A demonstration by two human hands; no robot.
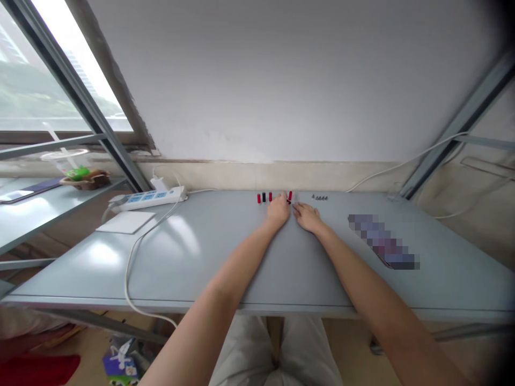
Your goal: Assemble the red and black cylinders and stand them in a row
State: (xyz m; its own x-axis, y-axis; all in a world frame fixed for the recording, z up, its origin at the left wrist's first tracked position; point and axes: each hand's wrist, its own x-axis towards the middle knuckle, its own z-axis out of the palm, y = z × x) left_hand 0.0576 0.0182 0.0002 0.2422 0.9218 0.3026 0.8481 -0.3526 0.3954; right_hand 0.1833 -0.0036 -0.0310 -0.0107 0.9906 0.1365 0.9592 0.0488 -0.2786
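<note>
My left hand [279,209] is at the back of the grey desk, its fingers closed among a row of small cylinders. Just left of it stand a red cylinder [258,199], a black cylinder [264,197] and another red cylinder [270,197]. One more red cylinder [290,195] shows at its right side. A small dark piece [288,202] is at its fingertips. Close by on the right, my right hand [308,216] rests low with bent fingers drawn together; whatever they hold is too small to make out. Several small metallic pieces [320,198] lie in a line beyond it.
A phone-like flat object [384,244], blurred out, lies on the right of the desk [225,241]. At left are a power strip [153,198], a white flat square [125,222] and a white cable [127,268] running over the front edge. The wall [277,96] bounds the back.
</note>
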